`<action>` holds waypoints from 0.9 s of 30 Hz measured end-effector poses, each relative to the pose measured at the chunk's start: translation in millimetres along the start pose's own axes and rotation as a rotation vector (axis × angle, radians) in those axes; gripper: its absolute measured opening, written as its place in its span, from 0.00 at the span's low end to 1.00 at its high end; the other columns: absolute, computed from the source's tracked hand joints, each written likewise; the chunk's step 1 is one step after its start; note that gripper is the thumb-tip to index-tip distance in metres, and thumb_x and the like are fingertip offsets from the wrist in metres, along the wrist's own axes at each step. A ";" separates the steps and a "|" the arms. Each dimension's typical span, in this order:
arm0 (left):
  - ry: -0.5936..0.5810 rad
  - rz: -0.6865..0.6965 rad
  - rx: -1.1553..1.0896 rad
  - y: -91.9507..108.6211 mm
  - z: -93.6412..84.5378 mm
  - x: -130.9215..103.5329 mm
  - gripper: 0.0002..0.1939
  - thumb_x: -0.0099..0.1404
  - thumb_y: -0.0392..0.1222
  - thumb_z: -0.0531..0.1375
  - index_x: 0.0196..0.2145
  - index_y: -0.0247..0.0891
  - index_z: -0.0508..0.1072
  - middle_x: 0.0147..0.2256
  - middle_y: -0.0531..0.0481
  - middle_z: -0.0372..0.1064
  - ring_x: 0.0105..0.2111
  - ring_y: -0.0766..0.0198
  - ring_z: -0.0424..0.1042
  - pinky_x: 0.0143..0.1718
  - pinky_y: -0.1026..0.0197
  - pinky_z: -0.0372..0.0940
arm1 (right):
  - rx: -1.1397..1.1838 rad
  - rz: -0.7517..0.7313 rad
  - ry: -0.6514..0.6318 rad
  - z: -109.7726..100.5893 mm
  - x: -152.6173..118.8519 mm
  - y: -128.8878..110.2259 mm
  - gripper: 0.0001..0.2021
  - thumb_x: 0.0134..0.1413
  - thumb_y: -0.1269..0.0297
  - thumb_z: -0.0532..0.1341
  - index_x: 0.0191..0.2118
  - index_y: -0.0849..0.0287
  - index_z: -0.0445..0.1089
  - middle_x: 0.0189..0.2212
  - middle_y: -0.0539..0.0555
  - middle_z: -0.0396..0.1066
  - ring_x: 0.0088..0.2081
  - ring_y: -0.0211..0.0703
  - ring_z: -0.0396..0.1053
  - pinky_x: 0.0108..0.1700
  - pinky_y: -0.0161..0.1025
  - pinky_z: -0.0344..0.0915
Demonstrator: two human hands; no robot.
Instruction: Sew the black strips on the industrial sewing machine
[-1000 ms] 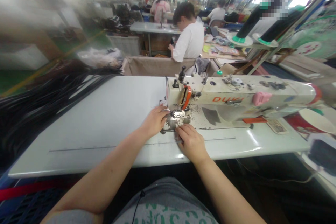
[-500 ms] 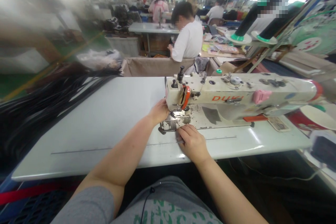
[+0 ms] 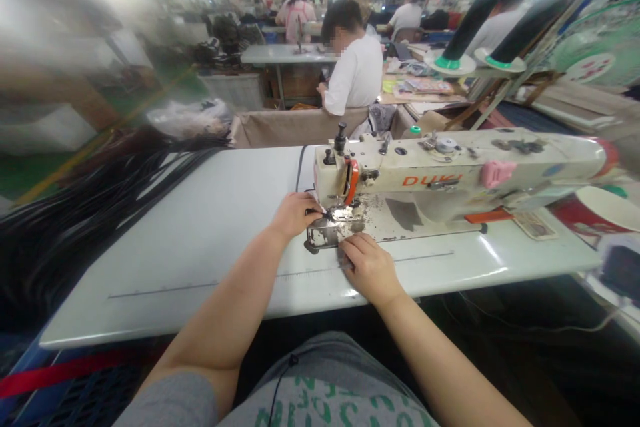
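A white sewing machine [image 3: 415,170] with an orange guard stands on the pale table [image 3: 225,213]. Left of its needle area, my left hand [image 3: 294,215] pinches a thin black strip [image 3: 301,170]. Part of that strip runs back across the table behind the hand, and a dark end shows between the fingertips and the presser foot. My right hand [image 3: 369,268] rests at the front edge of the machine bed [image 3: 395,230], palm down with its fingers curled. Whatever may be under those fingers is hidden.
Many long black strips [image 3: 115,193] hang over the table's left end. A printed ruler line [image 3: 200,287] crosses the table front. Black thread cones [image 3: 467,30] stand at the back right. Behind the table is a fabric-lined bin [image 3: 285,128], and beyond it a person [image 3: 355,67] sits.
My left hand has come back slightly left and towards me from behind the machine head. The black strip now shows at its fingers and behind it. My right hand stays at the bed's edge.
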State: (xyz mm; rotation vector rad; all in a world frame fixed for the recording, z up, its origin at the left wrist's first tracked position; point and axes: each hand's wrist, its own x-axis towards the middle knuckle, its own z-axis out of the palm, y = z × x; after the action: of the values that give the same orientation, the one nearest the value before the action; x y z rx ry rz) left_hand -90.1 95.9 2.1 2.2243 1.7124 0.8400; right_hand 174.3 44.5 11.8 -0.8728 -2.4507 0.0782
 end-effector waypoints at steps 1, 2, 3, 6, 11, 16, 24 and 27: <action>0.002 -0.013 -0.001 0.8 0.2 -0.6 0.03 0.62 0.40 0.70 0.36 0.46 0.84 0.40 0.50 0.81 0.42 0.57 0.77 0.53 0.53 0.67 | 0.000 0.003 -0.001 -0.3 0.3 -0.2 0.10 0.58 0.75 0.61 0.43 0.57 0.75 0.42 0.56 0.78 0.48 0.50 0.70 0.49 0.42 0.70; 0.002 -0.023 -0.005 2.0 0.6 -0.6 0.03 0.61 0.39 0.70 0.35 0.46 0.84 0.40 0.51 0.81 0.42 0.58 0.78 0.52 0.54 0.67 | 0.000 0.006 0.000 -0.6 0.4 -0.4 0.10 0.58 0.74 0.61 0.43 0.56 0.75 0.41 0.56 0.78 0.48 0.50 0.70 0.49 0.42 0.69; 0.002 -0.030 -0.012 3.4 1.1 -0.2 0.03 0.61 0.39 0.70 0.34 0.45 0.84 0.40 0.51 0.81 0.41 0.58 0.78 0.51 0.55 0.68 | 0.000 0.009 0.002 -0.8 0.5 -0.6 0.10 0.58 0.74 0.61 0.43 0.56 0.75 0.41 0.56 0.78 0.47 0.50 0.70 0.48 0.42 0.69; 0.011 -0.051 -0.033 8.1 1.1 1.7 0.04 0.60 0.37 0.69 0.33 0.44 0.84 0.39 0.51 0.81 0.41 0.59 0.78 0.49 0.57 0.68 | -0.001 0.011 0.007 -1.3 0.4 -1.0 0.10 0.59 0.74 0.60 0.43 0.56 0.75 0.41 0.56 0.78 0.47 0.49 0.70 0.49 0.42 0.69; -0.005 -0.140 0.027 20.0 -4.8 -2.6 0.04 0.61 0.37 0.69 0.34 0.45 0.84 0.39 0.51 0.80 0.42 0.59 0.77 0.52 0.55 0.67 | -0.004 0.005 0.022 -0.4 -0.1 -0.9 0.09 0.59 0.73 0.61 0.44 0.57 0.75 0.41 0.56 0.78 0.47 0.49 0.70 0.48 0.42 0.68; -0.057 -0.232 -0.004 37.7 -2.6 -21.4 0.07 0.63 0.35 0.66 0.38 0.43 0.83 0.40 0.51 0.77 0.38 0.62 0.76 0.44 0.60 0.70 | -0.004 0.020 0.006 -0.6 0.5 -1.8 0.09 0.59 0.74 0.61 0.42 0.56 0.75 0.40 0.57 0.77 0.47 0.49 0.69 0.47 0.41 0.68; 0.014 -0.282 -0.039 54.5 7.3 -36.7 0.08 0.61 0.32 0.65 0.38 0.40 0.81 0.37 0.49 0.74 0.38 0.60 0.76 0.45 0.58 0.73 | 0.007 0.029 -0.024 -0.7 -0.3 -2.4 0.09 0.60 0.73 0.61 0.43 0.56 0.75 0.40 0.57 0.76 0.48 0.50 0.68 0.49 0.43 0.69; 0.021 -0.320 -0.081 57.0 8.4 -34.7 0.08 0.60 0.31 0.66 0.38 0.39 0.81 0.37 0.50 0.74 0.36 0.61 0.76 0.45 0.57 0.74 | 0.000 0.034 -0.022 0.3 -0.6 -2.1 0.08 0.60 0.73 0.61 0.43 0.57 0.75 0.40 0.57 0.76 0.48 0.50 0.68 0.49 0.43 0.69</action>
State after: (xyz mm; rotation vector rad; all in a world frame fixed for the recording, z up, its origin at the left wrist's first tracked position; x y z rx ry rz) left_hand -44.4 47.6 12.6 1.8275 1.9368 0.8389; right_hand 173.4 42.5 11.8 -0.9189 -2.4566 0.1002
